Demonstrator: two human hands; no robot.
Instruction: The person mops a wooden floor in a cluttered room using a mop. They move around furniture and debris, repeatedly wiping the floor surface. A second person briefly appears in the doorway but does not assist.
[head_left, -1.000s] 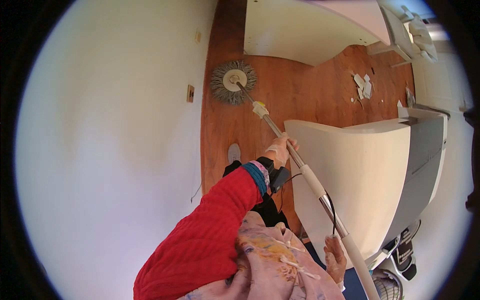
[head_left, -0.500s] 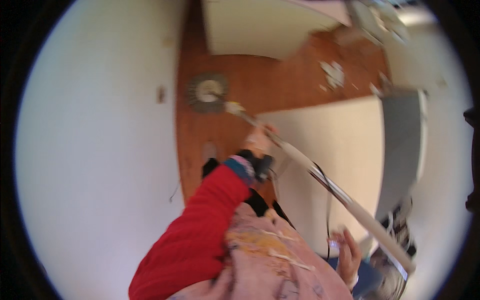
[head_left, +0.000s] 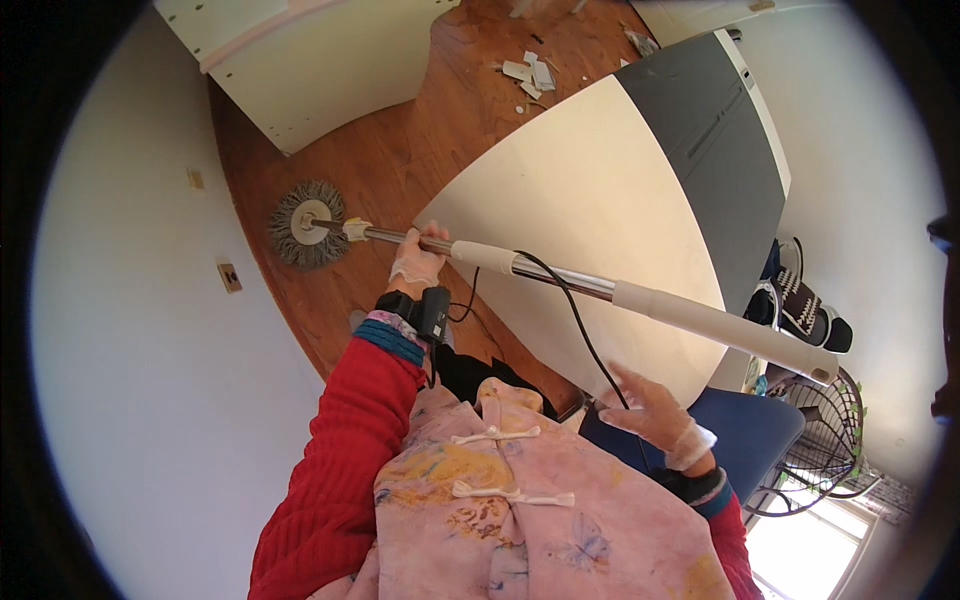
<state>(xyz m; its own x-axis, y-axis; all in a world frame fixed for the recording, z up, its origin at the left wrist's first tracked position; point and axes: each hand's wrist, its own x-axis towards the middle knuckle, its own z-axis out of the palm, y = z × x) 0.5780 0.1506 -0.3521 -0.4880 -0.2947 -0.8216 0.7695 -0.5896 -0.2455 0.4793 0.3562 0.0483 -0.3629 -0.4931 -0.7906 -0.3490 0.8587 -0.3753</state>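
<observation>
Mop (head_left: 597, 286) lies flatter across the view than a second ago, left hand (head_left: 420, 252) closed around its metal-and-cream pole (head_left: 720, 327), right hand (head_left: 648, 408) open and apart from it.

Shaggy grey strands (head_left: 300, 253) ring its white disc (head_left: 312, 209) on the wooden floor (head_left: 390, 160) near the wall (head_left: 150, 250); cream furniture (head_left: 580, 180) stands beneath the pole, a pale cabinet (head_left: 340, 70) just beyond the strands, white scraps (head_left: 517, 70) farther off.
</observation>
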